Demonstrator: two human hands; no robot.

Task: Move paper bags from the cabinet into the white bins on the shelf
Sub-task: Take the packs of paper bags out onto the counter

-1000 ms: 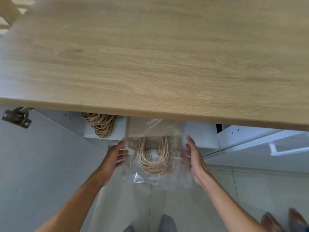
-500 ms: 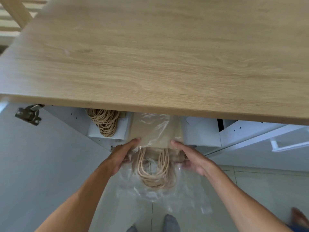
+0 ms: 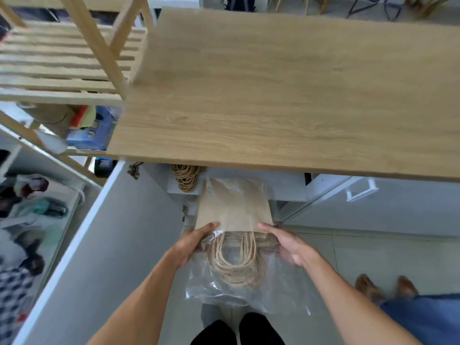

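Note:
A stack of brown paper bags [image 3: 234, 207] in a clear plastic wrap sticks out of the open cabinet below the wooden countertop [image 3: 286, 95]. Their twine handles [image 3: 236, 260] hang towards me inside the plastic. My left hand [image 3: 191, 242] grips the stack's left edge and my right hand [image 3: 286, 242] grips its right edge. More twine handles of a second bundle [image 3: 186, 178] show further back in the cabinet on the left. No white bin is clearly visible.
The open grey cabinet door [image 3: 99, 257] stands to my left. A slatted wooden shelf [image 3: 62, 61] rises at upper left with mixed items below it. A white drawer front with handle [image 3: 361, 190] is at right. Another person's bare feet [image 3: 383, 287] stand at lower right.
Both hands went from the sides of the plastic wrap to gripping the bag stack, which has slid further out of the cabinet. The view has pulled back, showing the shelf.

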